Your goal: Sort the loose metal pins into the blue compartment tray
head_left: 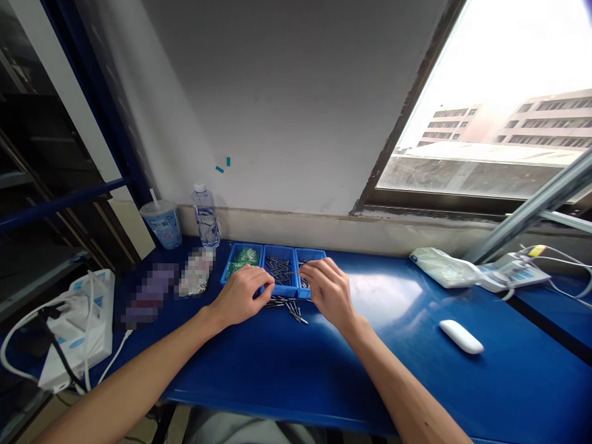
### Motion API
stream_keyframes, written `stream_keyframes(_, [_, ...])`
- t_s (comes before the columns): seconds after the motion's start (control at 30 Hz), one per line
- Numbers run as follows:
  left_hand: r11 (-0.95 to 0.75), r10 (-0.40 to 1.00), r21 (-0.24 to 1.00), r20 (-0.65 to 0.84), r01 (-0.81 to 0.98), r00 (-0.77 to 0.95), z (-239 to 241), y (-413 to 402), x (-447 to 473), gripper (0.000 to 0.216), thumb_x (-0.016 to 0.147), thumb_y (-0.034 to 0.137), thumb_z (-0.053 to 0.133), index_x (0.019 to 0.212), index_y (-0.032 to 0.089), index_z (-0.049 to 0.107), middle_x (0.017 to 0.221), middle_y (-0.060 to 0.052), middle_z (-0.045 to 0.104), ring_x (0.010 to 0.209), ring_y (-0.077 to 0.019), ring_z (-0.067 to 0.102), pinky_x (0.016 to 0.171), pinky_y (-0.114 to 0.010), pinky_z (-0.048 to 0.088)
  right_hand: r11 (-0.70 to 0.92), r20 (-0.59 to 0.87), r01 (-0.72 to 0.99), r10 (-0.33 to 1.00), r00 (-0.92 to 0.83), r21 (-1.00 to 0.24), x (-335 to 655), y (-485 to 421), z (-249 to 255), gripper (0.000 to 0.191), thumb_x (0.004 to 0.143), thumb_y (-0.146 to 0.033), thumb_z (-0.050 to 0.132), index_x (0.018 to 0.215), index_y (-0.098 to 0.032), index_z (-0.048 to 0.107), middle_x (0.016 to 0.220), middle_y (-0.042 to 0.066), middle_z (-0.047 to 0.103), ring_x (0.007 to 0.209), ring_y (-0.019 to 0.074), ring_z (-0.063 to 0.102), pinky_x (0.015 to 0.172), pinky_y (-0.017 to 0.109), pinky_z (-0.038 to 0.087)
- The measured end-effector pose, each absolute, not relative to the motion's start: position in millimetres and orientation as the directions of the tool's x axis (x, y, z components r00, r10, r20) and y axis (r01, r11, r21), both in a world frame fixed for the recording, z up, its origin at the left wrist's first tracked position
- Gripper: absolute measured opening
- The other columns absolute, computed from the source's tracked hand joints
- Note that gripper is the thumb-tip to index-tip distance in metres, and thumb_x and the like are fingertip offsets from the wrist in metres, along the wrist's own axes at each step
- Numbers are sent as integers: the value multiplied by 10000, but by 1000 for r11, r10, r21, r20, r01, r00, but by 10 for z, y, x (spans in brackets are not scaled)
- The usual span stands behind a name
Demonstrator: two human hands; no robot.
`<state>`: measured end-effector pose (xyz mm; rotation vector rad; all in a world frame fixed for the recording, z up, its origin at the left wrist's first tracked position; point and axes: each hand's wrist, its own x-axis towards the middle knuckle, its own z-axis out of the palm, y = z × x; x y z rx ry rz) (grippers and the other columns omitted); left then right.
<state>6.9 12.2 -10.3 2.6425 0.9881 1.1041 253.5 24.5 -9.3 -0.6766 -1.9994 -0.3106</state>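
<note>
Three joined blue bins stand on the blue table. The left bin (224, 275) holds green and clear small pieces, the middle bin (285, 290) many thin dark metal pieces. My right hand (329, 288) covers much of the right bin (312, 253), which has small metal pieces in it. Its fingertips are pinched together, with a thin sliver just showing at them. Over the front of the left bin, my left hand (243, 295) is curled, thumb against forefinger; whatever they grip is hidden. Slim dark rods with silver ends (292, 309) lie loose before the bins, between my hands.
A water bottle (206, 216) and a lidded cup with straw (164, 225) stand back left. Power strips with cables lie at far left (90, 327) and right (513, 271). A white plastic packet (446, 268) and a white oval case (461, 337) sit to the right.
</note>
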Motion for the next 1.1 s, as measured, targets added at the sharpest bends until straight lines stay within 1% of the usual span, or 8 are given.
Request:
stream_keyframes(0.1, [-794,593,336,611,507,524,-103,103,81,193,1051,223,535,918,191,673,862,-19,731,804,-170,679,792,-319,484,689,909,710,376,-179,-145,2616,279,-28,154,1057,-158,547,1053,-218,689,965,86,705,880,240,606,785,394,525])
stream_keyframes(0.2, [-811,584,374,555,449,593,-148,60,124,197,1065,252,545,1024,193,727,902,-24,785,795,-167,739,748,-277,537,597,893,780,434,-119,-186,2650,294,-6,150,1067,-224,550,1154,-210,672,1047,117,671,962,279,588,831,440,515])
stream_keyframes(0.27, [-809,587,388,477,442,654,-197,24,166,217,1076,273,540,1096,204,745,924,-12,812,775,-167,771,721,-259,553,626,881,757,448,-152,-188,2622,269,-14,164,1071,-225,539,1188,-210,654,1070,120,656,987,282,586,843,444,514])
stream_keyframes(0.37, [-786,616,342,356,515,702,-269,-20,235,235,1079,300,535,1145,233,752,962,-4,823,820,-198,794,720,-265,557,713,853,677,458,-252,-182,2513,173,-40,147,1071,-191,538,1177,-226,634,1061,98,660,957,256,588,832,419,509])
stream_keyframes(0.53, [-708,702,280,185,648,687,-336,-46,324,208,1045,297,591,1175,270,751,978,-5,819,887,-239,791,730,-277,550,774,824,618,435,-362,-137,2349,2,-44,149,1060,-140,541,1163,-211,622,1054,89,675,948,244,586,828,408,481])
stream_keyframes(0.67, [-668,740,285,166,687,651,-356,-49,373,207,1033,312,615,1183,267,750,1008,-19,817,919,-247,785,754,-278,545,781,826,602,442,-349,-163,2336,-23,-35,147,1063,-145,534,1152,-217,626,1043,82,680,936,239,583,825,406,475])
stream_keyframes(0.83, [-677,735,228,167,700,657,-380,-45,409,164,1033,291,601,1088,253,750,921,-25,806,853,-258,782,685,-280,514,776,813,600,469,-345,-193,2335,-4,-56,149,1073,-172,522,1155,-233,630,1036,82,685,933,243,583,821,413,484])
stream_keyframes(1.1, [-687,727,155,169,710,666,-385,-42,416,167,1044,302,575,1035,225,724,844,-35,787,772,-241,768,616,-256,442,779,802,597,474,-364,-189,2315,-7,-72,138,1076,-179,524,1159,-237,619,1043,81,690,942,250,591,821,424,488])
